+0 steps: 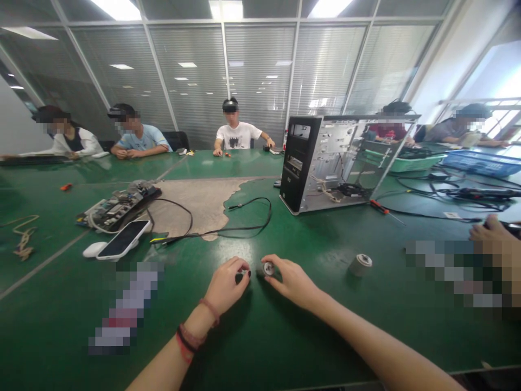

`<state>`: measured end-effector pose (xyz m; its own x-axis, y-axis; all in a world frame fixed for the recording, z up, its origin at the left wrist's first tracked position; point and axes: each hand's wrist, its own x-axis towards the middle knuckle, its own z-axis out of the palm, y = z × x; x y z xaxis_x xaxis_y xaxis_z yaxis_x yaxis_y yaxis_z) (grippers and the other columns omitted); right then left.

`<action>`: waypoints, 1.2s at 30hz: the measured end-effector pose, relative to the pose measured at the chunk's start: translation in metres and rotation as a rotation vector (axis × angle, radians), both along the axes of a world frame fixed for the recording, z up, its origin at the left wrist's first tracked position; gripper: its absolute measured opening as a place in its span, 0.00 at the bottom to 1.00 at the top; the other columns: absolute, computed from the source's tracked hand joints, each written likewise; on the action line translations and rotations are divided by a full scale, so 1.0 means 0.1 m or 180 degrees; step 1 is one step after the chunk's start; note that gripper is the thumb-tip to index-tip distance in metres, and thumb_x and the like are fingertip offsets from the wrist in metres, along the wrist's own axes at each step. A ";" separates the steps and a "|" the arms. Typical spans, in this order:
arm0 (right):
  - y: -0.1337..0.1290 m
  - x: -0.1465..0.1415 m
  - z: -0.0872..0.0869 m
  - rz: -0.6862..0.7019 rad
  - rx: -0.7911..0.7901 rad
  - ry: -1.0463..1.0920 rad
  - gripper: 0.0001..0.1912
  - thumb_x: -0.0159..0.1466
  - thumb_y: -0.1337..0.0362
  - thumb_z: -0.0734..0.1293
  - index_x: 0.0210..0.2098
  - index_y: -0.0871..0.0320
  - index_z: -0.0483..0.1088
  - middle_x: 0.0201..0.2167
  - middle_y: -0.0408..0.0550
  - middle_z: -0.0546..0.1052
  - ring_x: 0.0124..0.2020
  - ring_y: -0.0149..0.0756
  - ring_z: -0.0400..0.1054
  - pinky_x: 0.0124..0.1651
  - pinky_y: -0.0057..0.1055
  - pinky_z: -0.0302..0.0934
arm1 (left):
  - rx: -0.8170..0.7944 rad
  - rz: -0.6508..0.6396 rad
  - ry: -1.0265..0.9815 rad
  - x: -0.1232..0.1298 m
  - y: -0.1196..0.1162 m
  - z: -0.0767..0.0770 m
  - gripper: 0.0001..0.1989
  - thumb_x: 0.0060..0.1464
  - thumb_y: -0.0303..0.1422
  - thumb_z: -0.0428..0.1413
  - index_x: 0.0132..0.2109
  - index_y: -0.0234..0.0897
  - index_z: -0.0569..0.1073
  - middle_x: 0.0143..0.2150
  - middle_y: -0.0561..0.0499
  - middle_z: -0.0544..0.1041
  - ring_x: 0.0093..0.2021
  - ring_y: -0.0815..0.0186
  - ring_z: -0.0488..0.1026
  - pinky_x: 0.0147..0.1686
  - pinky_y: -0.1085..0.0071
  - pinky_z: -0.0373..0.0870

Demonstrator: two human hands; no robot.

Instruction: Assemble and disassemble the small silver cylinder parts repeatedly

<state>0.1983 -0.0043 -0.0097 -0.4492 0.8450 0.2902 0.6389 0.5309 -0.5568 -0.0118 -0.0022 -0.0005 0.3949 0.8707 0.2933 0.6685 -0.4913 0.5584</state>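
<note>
Right at the near edge of the green table (61, 331), two hands are in play! The right hand (291, 281) is closed in a pinch on one small metal ring (268, 267), and the left hand (228, 285) curls in just beside it, fingertips down — whether it grips anything, I cannot tell. Red and black bracelets (191, 336) circle the left wrist. One grey cylinder (360, 265) sits just to the right, and a co-worker's hand (490, 231) comes in at the right edge. Over on the left: one white mouse (94, 249), one phone (123, 239), one circuit board (120, 208) and a black cable (248, 220) across a tan mat (191, 203). Ahead, one open computer tower (325, 163), its small labels too blurred to read, with one red-handled screwdriver (378, 206) beside it. Farther back, one green tray (415, 162), one blue basket (480, 163), and five seated people (238, 136) around the table
</note>
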 end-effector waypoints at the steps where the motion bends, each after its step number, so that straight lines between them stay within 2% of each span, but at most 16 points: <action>1: -0.03 -0.03 -0.04 0.0070 0.0023 0.0137 0.18 0.60 0.66 0.64 0.49 0.54 0.61 0.43 0.48 0.74 0.45 0.40 0.69 0.48 0.36 0.62 | -0.0079 -0.0057 -0.0077 0.01 0.00 0.01 0.07 0.53 0.27 0.49 0.37 0.38 0.71 0.35 0.50 0.73 0.37 0.64 0.71 0.39 0.68 0.68; 7: -0.08 -0.01 -0.24 0.0265 0.0077 0.0773 0.21 0.60 0.66 0.64 0.51 0.53 0.57 0.46 0.48 0.72 0.47 0.38 0.69 0.50 0.36 0.64 | -0.0602 -0.0538 -0.0456 0.07 -0.02 0.02 0.12 0.49 0.23 0.51 0.41 0.37 0.70 0.39 0.50 0.74 0.39 0.64 0.71 0.43 0.67 0.69; 13: -0.03 0.01 -0.36 0.0292 0.0474 0.0788 0.23 0.60 0.63 0.65 0.53 0.54 0.56 0.47 0.52 0.73 0.48 0.40 0.69 0.50 0.39 0.65 | -0.0581 -0.0605 -0.0406 0.10 -0.04 0.02 0.13 0.48 0.24 0.53 0.43 0.38 0.69 0.39 0.50 0.73 0.40 0.64 0.70 0.44 0.67 0.68; 19: -0.10 0.00 -0.33 0.0341 0.1049 0.0676 0.23 0.60 0.62 0.65 0.54 0.54 0.57 0.46 0.53 0.74 0.48 0.42 0.70 0.50 0.41 0.66 | -0.0394 -0.0649 -0.0443 0.10 -0.07 0.03 0.13 0.47 0.25 0.55 0.42 0.38 0.68 0.40 0.51 0.73 0.42 0.64 0.71 0.45 0.69 0.67; 25: -0.15 -0.01 -0.30 0.0348 0.1268 0.0762 0.23 0.61 0.62 0.65 0.55 0.52 0.58 0.46 0.51 0.76 0.48 0.40 0.71 0.50 0.40 0.67 | -0.0331 -0.0589 -0.0429 0.12 -0.10 0.01 0.14 0.48 0.26 0.56 0.43 0.39 0.67 0.41 0.51 0.74 0.43 0.64 0.72 0.46 0.69 0.67; 32: -0.14 -0.02 -0.26 0.0581 0.1489 0.0610 0.20 0.62 0.68 0.64 0.53 0.54 0.60 0.48 0.52 0.75 0.51 0.39 0.69 0.53 0.39 0.63 | -0.0386 -0.0630 -0.0596 0.12 -0.12 0.01 0.14 0.49 0.26 0.56 0.44 0.38 0.66 0.42 0.52 0.75 0.43 0.65 0.73 0.46 0.71 0.67; 36: -0.13 -0.04 -0.27 0.0580 0.1476 0.0856 0.19 0.61 0.68 0.65 0.51 0.54 0.61 0.46 0.52 0.75 0.48 0.38 0.70 0.50 0.37 0.65 | -0.0512 -0.0631 -0.0674 0.13 -0.12 0.04 0.13 0.48 0.26 0.56 0.43 0.38 0.67 0.40 0.53 0.75 0.41 0.66 0.73 0.44 0.71 0.68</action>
